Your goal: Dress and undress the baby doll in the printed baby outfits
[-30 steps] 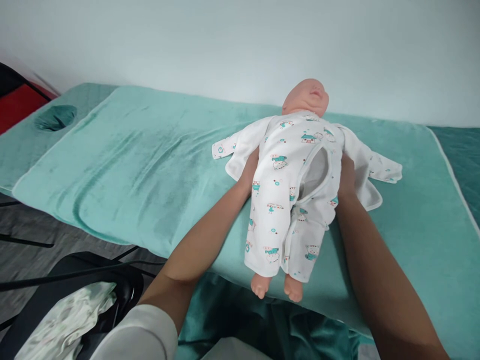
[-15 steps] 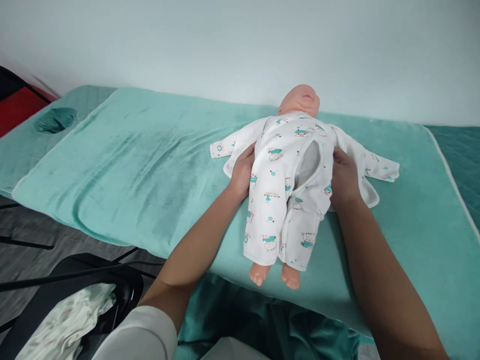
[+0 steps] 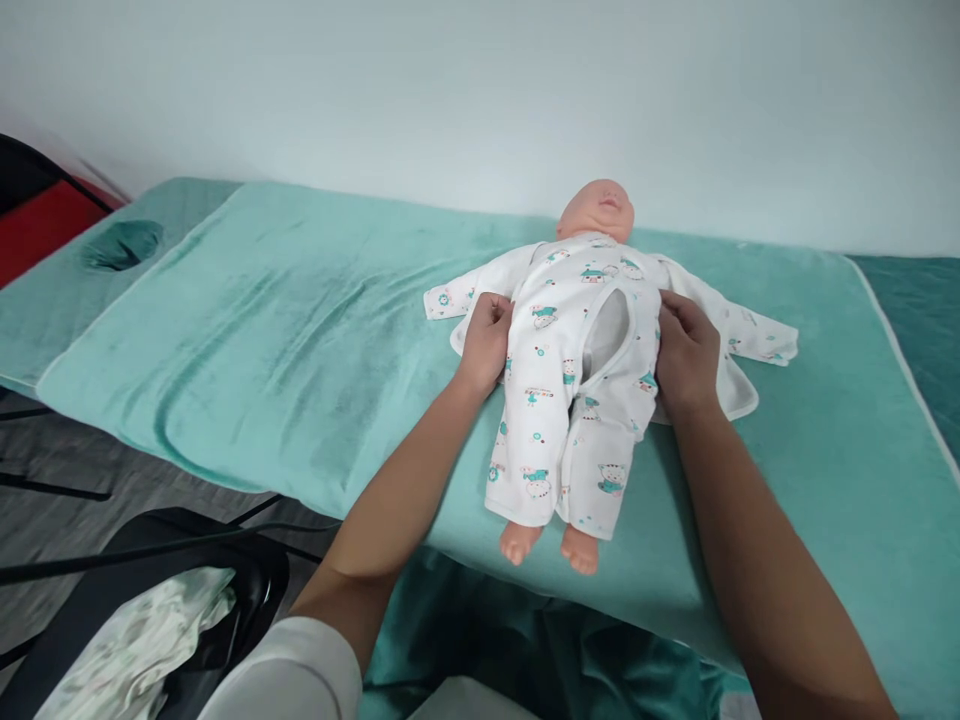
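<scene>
A baby doll lies on its back, head toward the wall and bare feet toward me. It wears a white printed baby jacket with the sleeves spread, and over it white printed pants with an open oval gap at the crotch. My left hand is closed at the pants' left side, fingers curled against the fabric. At the opposite side my right hand is closed on the pants' edge, its fingertips partly hidden by the cloth.
Beneath the doll is a green padded bed with a face hole at the far left. A white wall borders its back. On a black chair at lower left lies a crumpled light cloth.
Both hands have curled tighter at the sides of the pants, and the waist fabric has shifted slightly. The doll stays in place; the view has moved a little.
</scene>
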The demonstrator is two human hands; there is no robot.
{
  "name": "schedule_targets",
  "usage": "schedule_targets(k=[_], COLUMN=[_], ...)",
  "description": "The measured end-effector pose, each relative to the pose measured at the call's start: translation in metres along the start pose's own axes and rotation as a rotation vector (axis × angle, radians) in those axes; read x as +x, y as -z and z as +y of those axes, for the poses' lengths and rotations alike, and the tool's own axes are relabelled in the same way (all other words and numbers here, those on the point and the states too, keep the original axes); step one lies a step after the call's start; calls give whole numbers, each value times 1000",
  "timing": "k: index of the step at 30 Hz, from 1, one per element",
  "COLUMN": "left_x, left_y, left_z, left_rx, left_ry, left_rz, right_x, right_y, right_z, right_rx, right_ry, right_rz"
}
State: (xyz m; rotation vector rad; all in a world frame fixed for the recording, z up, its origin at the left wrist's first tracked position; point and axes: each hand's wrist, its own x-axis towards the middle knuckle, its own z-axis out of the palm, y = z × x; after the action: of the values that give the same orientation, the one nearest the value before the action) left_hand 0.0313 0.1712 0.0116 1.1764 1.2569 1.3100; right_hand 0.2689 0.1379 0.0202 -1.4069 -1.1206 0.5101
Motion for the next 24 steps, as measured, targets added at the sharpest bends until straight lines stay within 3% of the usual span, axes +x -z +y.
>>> schedule_targets(k=[4,7,18,21,24], left_x=[7,8,-7,-20,-32], left_y=[1,1,7,13,20], left_z=[-3,-4,-9,-10,-12], left_rx=[105,194,406,526,664], left_ry=[37,22,-311,-370,-433], left_rz=[96,73,31,-40,-145], right_x=[1,1,-6,-28,-73], right_y=[0,0,3,9,21], right_z=[-1,1,-4,-13,-33], right_rx=[-17,-20,-49,-55,-61], right_ry=[14,24,79,131,206], right_rz=[-45,-76,-109,-79,-86])
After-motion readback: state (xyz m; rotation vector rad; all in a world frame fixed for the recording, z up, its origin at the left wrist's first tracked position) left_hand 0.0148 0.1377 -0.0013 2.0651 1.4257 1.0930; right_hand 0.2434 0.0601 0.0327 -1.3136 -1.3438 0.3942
